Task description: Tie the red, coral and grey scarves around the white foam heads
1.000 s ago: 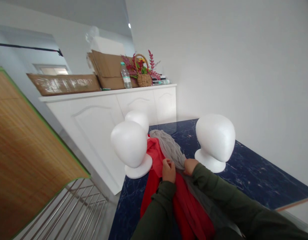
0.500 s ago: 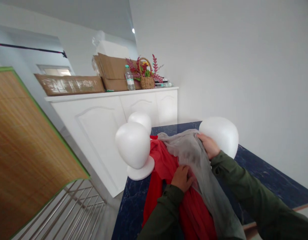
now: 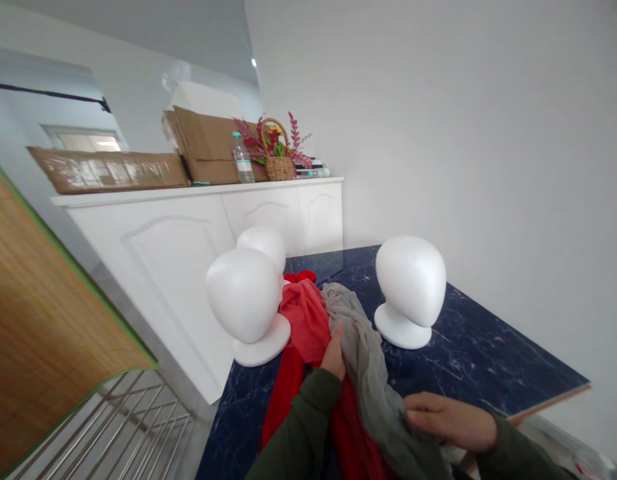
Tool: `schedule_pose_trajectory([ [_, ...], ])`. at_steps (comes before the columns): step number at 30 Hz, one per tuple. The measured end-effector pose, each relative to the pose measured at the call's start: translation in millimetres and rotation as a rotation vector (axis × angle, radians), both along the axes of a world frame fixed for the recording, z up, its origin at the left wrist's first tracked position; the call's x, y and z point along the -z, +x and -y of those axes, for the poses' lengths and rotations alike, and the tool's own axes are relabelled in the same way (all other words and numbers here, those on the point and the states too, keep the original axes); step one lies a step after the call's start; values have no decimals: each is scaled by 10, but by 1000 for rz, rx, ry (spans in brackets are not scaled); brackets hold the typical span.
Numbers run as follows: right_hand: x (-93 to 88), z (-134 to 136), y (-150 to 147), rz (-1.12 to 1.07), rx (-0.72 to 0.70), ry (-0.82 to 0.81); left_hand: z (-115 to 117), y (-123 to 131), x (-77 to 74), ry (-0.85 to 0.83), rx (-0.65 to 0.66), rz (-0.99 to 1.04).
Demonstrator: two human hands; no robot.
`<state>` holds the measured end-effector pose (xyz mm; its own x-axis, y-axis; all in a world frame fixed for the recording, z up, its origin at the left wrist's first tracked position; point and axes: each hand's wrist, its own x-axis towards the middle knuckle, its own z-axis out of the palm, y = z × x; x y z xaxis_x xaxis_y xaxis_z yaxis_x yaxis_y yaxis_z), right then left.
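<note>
A grey scarf lies bunched along a dark blue marble table, on top of a red scarf. My left hand grips the grey scarf at its middle, fingers closed on the fabric. Lower down near the table's front edge, my right hand pinches the same scarf. Three white foam mannequin heads stand around the cloths: one on the left, one behind it, one on the right.
A white cabinet stands behind the table, carrying cardboard boxes, a water bottle and a flower basket. A bamboo mat and a metal rack are on the left. A white wall rises on the right.
My right hand has come down from beside the right foam head to the table's front edge, drawing the grey scarf out long. The scarf has dropped back onto the table.
</note>
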<state>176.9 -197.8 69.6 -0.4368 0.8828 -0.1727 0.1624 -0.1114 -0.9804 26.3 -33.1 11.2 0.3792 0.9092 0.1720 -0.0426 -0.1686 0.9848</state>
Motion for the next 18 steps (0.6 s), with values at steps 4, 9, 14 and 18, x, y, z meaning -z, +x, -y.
schedule_pose_trajectory([
  [4, 54, -94, 171, 550, 279, 344, 103, -4, -198, 46, -116, 16],
  [9, 318, -490, 202, 641, 634, 428, 360, 37, -529, -24, -156, 113],
  [14, 518, -807, 73, 294, 448, 275, 838, 168, -730, -505, -39, 442],
  [18, 412, -785, 118, -219, 341, 32, 1268, 185, -640, -362, 267, 236],
])
